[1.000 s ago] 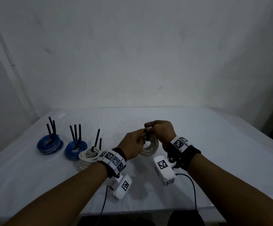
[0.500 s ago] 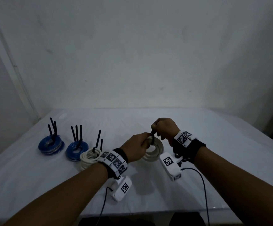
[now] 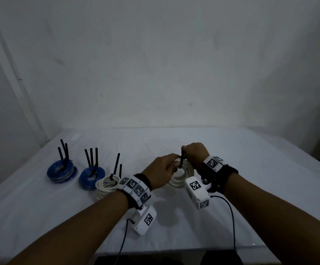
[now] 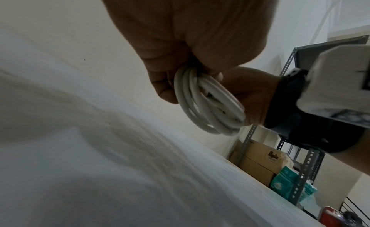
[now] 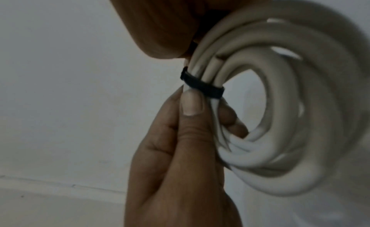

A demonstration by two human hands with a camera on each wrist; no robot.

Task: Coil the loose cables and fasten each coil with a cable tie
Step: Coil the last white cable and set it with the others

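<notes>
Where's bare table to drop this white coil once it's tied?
Free: the table right of the right hand, and the far strip behind both hands. Crowded: the left, where two blue coils and a tied white coil sit in a row beside the left hand.

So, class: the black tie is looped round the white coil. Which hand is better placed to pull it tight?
Probably the right hand: it grips the black tie by its tail above the white coil. The left hand pinches the coil beside the loop, steadying it.
</notes>
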